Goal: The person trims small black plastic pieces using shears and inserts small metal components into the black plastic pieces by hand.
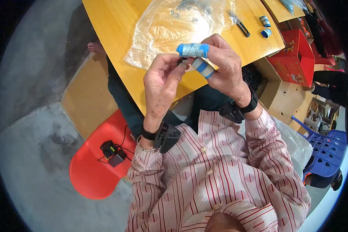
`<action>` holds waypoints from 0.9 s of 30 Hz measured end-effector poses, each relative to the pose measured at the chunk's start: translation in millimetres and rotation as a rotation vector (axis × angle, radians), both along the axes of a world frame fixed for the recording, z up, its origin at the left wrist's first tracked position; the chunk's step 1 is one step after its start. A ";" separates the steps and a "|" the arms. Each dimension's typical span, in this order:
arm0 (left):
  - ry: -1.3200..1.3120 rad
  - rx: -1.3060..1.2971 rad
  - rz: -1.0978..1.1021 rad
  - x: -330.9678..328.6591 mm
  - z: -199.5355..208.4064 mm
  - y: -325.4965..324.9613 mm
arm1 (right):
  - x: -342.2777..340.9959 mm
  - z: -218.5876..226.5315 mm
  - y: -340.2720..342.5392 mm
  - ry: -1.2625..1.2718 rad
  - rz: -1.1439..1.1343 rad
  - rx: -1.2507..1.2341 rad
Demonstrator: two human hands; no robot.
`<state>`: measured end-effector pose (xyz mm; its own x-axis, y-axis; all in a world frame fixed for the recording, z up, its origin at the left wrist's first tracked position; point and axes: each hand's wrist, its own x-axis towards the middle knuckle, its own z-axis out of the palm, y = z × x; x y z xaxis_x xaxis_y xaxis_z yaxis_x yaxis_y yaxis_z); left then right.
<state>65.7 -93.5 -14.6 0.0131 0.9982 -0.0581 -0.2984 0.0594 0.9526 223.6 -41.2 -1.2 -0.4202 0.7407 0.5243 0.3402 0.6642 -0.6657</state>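
Observation:
My left hand (159, 83) and my right hand (229, 69) meet above the near edge of the yellow table (118, 42). Both are closed, fingertips pinched together around a small dark piece (181, 60), mostly hidden and too small to name. Blue and white wraps cover two digits of my right hand: an upper wrap (193, 50) and a lower wrap (203, 68). Just beyond my hands, a clear plastic bag (154, 38) with small dark pieces (187, 5) lies on the table. To its right is a black-handled cutter (243, 29).
Two blue-and-white rolled tubes, a far one (265, 21) and a near one (266, 33), sit at the table's right. Beside it are a box of small black pieces (251, 76) and a red box (297, 58). A red stool (91, 170) and blue chair (326, 149) flank me.

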 end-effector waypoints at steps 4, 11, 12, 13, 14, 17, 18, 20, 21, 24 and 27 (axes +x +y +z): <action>-0.020 -0.067 -0.013 0.7 -2.0 -3.8 | 1.0 -1.4 -2.1 -0.032 0.016 0.113; -0.125 -0.143 -0.050 -1.4 -3.3 -9.1 | 6.6 2.2 -3.0 -0.009 0.054 -0.043; -0.182 -0.166 -0.058 -2.2 -3.1 -9.5 | 8.0 0.8 -2.6 -0.009 0.053 -0.043; -0.240 -0.189 -0.066 -3.1 -2.9 -9.8 | 9.8 -2.3 -2.4 0.019 0.049 -0.125; -0.240 -0.190 -0.068 -3.7 -2.9 -10.0 | 11.3 -5.0 -2.6 0.048 0.044 -0.208; -0.276 -0.224 -0.076 -6.0 -1.5 -9.9 | 14.5 -7.5 -4.5 0.197 0.083 -0.373; -0.283 -0.240 -0.078 -7.2 -0.7 -9.8 | 15.0 -7.5 -4.9 0.272 0.116 -0.427; -0.290 -0.258 -0.079 -8.8 -0.3 -10.3 | 14.4 -0.8 -4.0 0.200 0.149 -0.372; -0.288 -0.267 -0.075 -9.3 -0.5 -10.6 | 13.9 2.8 -3.6 0.129 0.182 -0.316; -0.291 -0.266 -0.058 -8.7 -1.2 -11.1 | 12.8 7.0 -4.7 -0.009 0.210 -0.270; -0.295 -0.247 -0.055 -10.5 -3.5 -11.0 | 11.7 4.7 -5.8 -0.029 0.206 -0.209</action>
<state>55.3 -104.5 -18.2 0.1186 0.9520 -0.2822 -0.5471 0.2999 0.7815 235.3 -47.0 3.4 -0.5855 0.7289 0.3546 0.2335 0.5706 -0.7874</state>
